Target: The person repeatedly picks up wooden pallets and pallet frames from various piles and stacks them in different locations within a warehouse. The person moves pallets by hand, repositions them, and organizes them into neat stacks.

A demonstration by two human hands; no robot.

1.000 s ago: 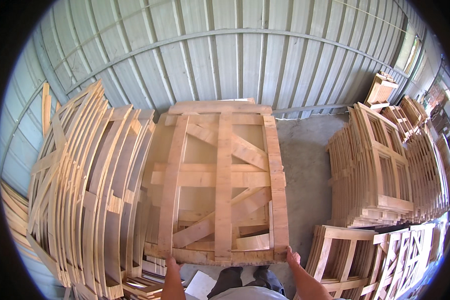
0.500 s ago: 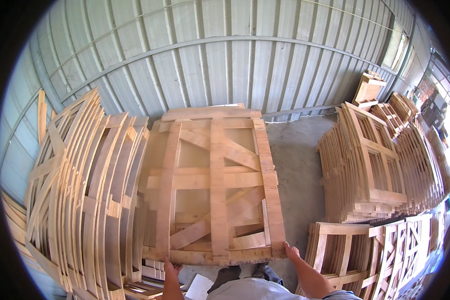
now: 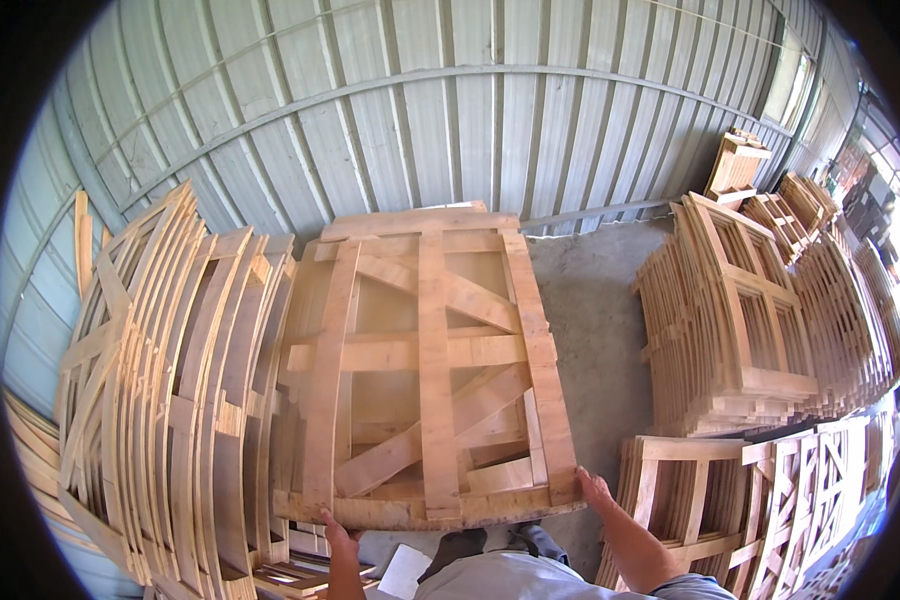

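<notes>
A large wooden crate panel (image 3: pixel 437 350), made of slats with diagonal braces, lies in front of me over other panels. Its near crosspiece (image 3: pixel 385 511) is between my two hands. At the near left part of that edge, my left hand (image 3: pixel 341 538) is closed on the panel, thumb up against the wood. My right hand (image 3: pixel 596 488) grips the near right corner, its fingers partly hidden by the panel. Through the gaps, boards and braces of panels underneath show.
Upright slatted panels (image 3: pixel 175 400) stand close along the left. More stacked panels (image 3: pixel 740 300) fill the right, with leaning frames (image 3: pixel 690 495) nearer me. Concrete floor (image 3: pixel 600 300) runs between. A corrugated metal wall (image 3: pixel 450 130) stands behind. A white sheet (image 3: pixel 403 572) lies near my feet.
The panel's near edge has risen slightly and looks a little wider. My left hand has shifted a bit left, my right hand a bit right and up, both still on the panel.
</notes>
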